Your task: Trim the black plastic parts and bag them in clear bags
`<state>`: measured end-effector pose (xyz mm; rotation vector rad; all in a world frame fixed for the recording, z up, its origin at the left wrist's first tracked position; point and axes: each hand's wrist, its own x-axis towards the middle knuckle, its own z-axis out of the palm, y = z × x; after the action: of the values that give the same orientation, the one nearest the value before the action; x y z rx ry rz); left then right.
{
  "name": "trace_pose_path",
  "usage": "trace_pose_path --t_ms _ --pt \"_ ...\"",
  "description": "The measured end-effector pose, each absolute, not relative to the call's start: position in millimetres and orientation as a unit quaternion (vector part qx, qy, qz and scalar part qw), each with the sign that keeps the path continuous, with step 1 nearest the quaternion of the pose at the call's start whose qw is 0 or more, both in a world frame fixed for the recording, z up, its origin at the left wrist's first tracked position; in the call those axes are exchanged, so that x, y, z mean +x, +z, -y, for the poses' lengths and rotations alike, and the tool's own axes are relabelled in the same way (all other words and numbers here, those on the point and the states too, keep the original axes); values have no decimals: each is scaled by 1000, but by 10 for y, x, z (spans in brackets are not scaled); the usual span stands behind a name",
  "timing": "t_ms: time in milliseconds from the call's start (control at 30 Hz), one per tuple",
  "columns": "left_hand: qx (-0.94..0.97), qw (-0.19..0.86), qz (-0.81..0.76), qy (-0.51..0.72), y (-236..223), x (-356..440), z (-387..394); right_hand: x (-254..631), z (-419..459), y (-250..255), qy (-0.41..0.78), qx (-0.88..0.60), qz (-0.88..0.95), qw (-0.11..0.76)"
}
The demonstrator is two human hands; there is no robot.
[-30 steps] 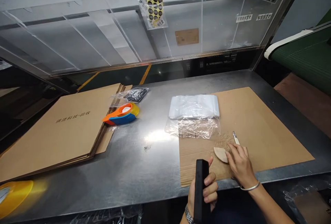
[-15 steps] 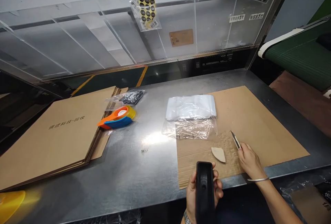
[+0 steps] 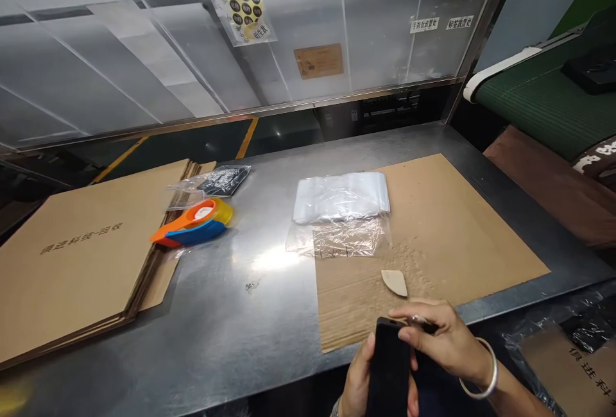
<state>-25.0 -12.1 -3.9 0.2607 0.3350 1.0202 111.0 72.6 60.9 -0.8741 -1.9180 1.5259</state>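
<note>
My left hand (image 3: 359, 382) is closed round a black oblong device (image 3: 389, 365), held upright at the table's front edge. My right hand (image 3: 440, 337) pinches a thin metal blade tool (image 3: 423, 323) and holds its tip against the top of the black device. A small pale wedge-shaped piece (image 3: 394, 282) lies on the scuffed cardboard mat (image 3: 462, 237) just beyond both hands. A stack of clear plastic bags (image 3: 341, 197) rests at the mat's far left corner.
An orange-and-blue tape dispenser (image 3: 192, 228) and a small bag of black parts (image 3: 222, 181) sit left of centre on the steel table (image 3: 250, 301). Flattened cardboard boxes (image 3: 81, 256) are stacked at left. A clear screen (image 3: 289, 38) rises behind; a green conveyor (image 3: 543, 102) runs at right.
My right hand left the pale piece, picked up the blade tool from the mat and brought it back to the black device. The view shifted rightward.
</note>
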Motion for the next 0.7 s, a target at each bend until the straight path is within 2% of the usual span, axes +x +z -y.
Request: trace_pose_path --t_ms 267,700 --pt "128 845 -180 487 -38 -215 160 1113 -759 710 558 -288 743 232" --pt "102 853 -223 462 26 -243 155 1109 -751 611 554 -251 746 270"
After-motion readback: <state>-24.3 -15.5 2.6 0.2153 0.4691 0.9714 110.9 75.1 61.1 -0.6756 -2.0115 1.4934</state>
